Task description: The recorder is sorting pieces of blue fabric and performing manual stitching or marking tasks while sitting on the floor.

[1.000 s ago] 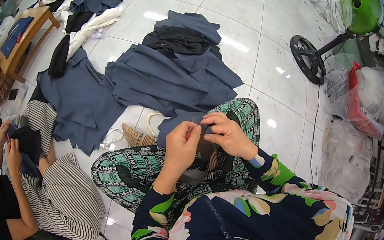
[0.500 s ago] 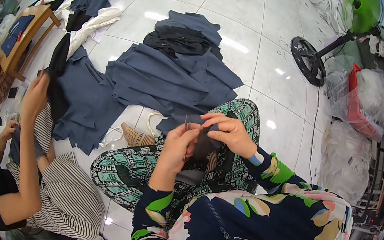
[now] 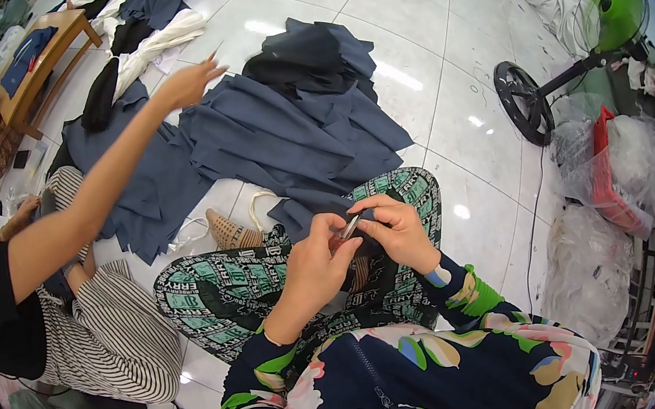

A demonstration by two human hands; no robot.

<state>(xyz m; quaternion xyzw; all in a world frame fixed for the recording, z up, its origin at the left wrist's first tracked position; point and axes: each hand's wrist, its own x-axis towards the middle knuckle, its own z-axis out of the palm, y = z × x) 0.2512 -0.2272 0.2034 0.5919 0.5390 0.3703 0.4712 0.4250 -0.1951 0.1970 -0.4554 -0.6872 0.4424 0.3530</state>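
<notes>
Bright, fairly even, cool-white light fills the room, apparently from overhead. The glossy tiled floor point(image 3: 476, 12) throws back 2 elongated streaks of glare and several smaller hot spots. Shadows are soft, though the black cloth point(image 3: 295, 62) loses most of its detail. The small metal tool point(image 3: 353, 227) catches a pale gleam. The co-worker's outstretched hand point(image 3: 193, 83) looks slightly blurred. Fisheye distortion bends the outer areas, and the corners are black.

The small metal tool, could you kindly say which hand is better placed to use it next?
Probably the left hand: it holds the small metal tool, while the right hand seems to pinch dark cloth.
</notes>
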